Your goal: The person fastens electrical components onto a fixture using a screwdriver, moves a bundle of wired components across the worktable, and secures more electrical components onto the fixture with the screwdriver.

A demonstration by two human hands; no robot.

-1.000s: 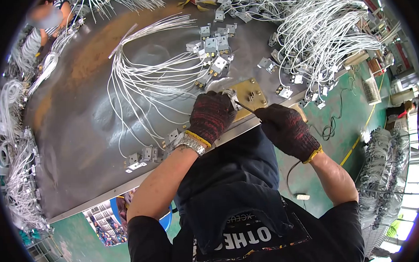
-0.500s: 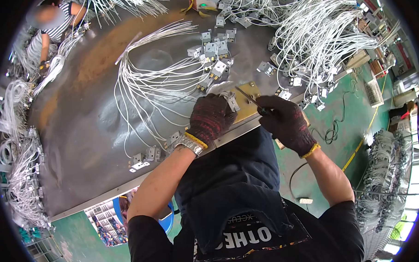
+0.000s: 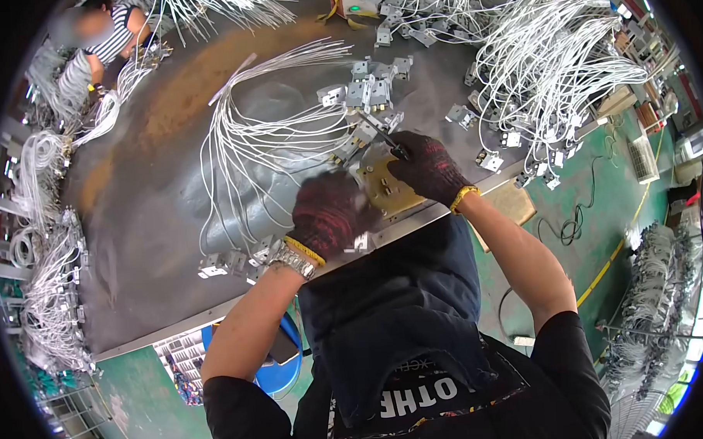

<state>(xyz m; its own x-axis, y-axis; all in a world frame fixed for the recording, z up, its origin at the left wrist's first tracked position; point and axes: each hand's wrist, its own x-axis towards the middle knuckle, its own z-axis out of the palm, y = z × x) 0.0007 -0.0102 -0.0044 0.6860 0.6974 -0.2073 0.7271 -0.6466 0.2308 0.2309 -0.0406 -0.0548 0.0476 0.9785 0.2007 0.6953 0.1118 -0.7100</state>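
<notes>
My right hand (image 3: 431,169), in a dark red-and-black knit glove, is closed around the dark handle of a screwdriver (image 3: 377,127). Its thin shaft points up and left toward a cluster of grey metal switch boxes (image 3: 368,91). Below that hand lies a brass-coloured plate (image 3: 389,189) with small fittings on it, close to the table's front edge. My left hand (image 3: 332,212), gloved the same way, is left of the plate and smeared by motion. A small pale metal piece (image 3: 360,243) shows beneath it; whether the fingers hold it is hidden.
White wires (image 3: 248,134) fan across the metal table (image 3: 152,281). Several boxes (image 3: 233,262) lie near its front edge. A large wire bundle (image 3: 543,50) is piled at the right, and more wires hang at the left. Another person (image 3: 117,38) works at the far left corner.
My left hand has moved left and down from the brass plate. The right hand has moved up and left with the screwdriver, from beside the plate to above it.
</notes>
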